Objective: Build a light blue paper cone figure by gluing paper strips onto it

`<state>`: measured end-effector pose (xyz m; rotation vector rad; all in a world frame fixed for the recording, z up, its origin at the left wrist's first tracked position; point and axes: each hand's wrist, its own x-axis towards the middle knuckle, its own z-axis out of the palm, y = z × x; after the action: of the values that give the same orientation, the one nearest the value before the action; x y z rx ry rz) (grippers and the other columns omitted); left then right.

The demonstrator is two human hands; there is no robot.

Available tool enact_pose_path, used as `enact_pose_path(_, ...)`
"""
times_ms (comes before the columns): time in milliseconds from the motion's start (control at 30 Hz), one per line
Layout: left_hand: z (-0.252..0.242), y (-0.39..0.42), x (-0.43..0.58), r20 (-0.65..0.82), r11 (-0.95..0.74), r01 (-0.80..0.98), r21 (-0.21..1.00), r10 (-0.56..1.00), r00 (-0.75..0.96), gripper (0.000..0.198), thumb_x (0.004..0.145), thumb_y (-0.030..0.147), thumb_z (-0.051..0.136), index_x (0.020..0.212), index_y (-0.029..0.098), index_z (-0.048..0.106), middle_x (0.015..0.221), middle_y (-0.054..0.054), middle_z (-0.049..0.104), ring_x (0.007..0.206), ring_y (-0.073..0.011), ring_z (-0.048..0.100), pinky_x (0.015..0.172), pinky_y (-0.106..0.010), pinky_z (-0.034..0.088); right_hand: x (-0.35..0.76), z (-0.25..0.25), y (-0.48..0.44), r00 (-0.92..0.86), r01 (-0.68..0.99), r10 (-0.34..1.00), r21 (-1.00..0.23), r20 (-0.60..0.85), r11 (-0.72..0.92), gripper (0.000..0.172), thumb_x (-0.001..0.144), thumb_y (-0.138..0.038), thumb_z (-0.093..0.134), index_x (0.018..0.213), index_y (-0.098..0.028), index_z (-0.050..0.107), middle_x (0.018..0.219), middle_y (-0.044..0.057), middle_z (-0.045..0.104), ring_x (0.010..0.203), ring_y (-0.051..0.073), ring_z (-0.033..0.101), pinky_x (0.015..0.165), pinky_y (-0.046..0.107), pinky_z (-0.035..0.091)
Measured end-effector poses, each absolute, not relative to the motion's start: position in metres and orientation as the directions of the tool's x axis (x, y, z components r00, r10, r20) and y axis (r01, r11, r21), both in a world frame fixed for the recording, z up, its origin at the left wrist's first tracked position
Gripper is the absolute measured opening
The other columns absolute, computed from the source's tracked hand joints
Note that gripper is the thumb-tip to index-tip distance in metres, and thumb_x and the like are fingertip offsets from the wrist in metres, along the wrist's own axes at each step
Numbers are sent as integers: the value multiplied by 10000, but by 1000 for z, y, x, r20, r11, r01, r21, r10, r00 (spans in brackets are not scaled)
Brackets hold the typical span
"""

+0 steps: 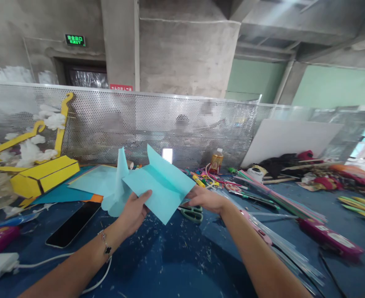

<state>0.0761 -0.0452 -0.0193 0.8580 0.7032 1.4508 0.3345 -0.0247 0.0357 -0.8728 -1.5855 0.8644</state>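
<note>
Here, a creased light-blue sheet (162,186) is raised over the tabletop (170,265), short of its far edge. The left hand (135,212) pinches one side; the right hand (207,199) meets the right corner, whether gripping I cannot tell. Green-handled scissors (192,215) lie below, a black phone (73,225) further left.

light-blue four-cornered paper sheet (157,188) | creased diagonally, narrow flap standing up along the far side | main panel roughly flat, tilted, one corner pointing nearward | pinched at near-left edge, raised above blue tabletop (176,256), short of its far edge
</note>
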Motion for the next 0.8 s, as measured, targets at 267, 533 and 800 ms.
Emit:
enact_pose_path(267,-20,-46,74,151,-83,-459,884,982,115,512,805,397,849,1255,262,647,1387,-112,679,1224,-341,670,926,-430,609,319,22,-7,-142,19,962,-971,232,236,374,783,-497,796,1042,-231,757,937,61,801,805,263,757,703,433,642)
enact_pose_path(533,-11,-38,62,349,-356,-230,906,934,-72,514,792,414,825,1221,224,616,1247,-100,680,1014,-251,691,887,-384,574,337,23,13,207,110,854,-879,477,464,408,739,-509,803,993,-193,759,1023,95,800,1010,309,719,898,488,581)
enact_pose_path(800,5,-46,46,754,-607,487,627,631,-183,599,830,250,716,1402,212,540,1316,-127,589,1091,-282,600,977,-415,475,349,36,6,55,238,755,-743,653,625,383,726,-509,775,978,-225,830,1073,94,796,1028,315,707,971,469,526)
